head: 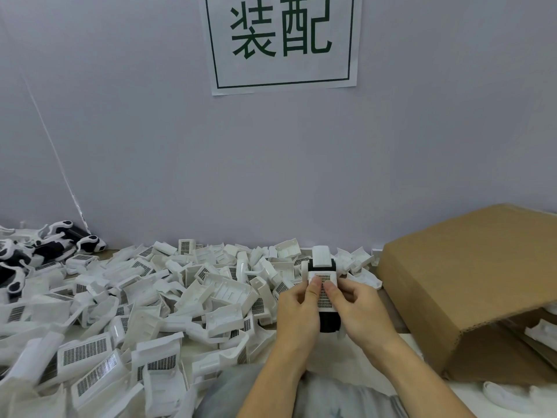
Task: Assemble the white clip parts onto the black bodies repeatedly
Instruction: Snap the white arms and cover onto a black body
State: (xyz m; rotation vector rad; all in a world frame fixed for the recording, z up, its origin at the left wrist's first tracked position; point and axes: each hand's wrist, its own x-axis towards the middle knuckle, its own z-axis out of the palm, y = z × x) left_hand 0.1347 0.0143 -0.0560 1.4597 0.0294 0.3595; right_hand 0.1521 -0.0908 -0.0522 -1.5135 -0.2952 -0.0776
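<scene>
A black body point(329, 321) with a white clip part point(323, 260) on it is held upright between both hands in front of me, right of centre. My left hand point(297, 312) grips its left side, thumb pressing the white grille face point(325, 300). From the other side my right hand point(358, 306) grips it, thumb on the same grille. A big heap of loose white clip parts point(144, 300) covers the table to the left and behind.
A pile of assembled black-and-white pieces point(45, 248) lies at the far left by the wall. A tipped cardboard box point(470, 282) stands at the right, with white parts point(539, 333) inside. The wall with a paper sign point(281, 40) closes the back.
</scene>
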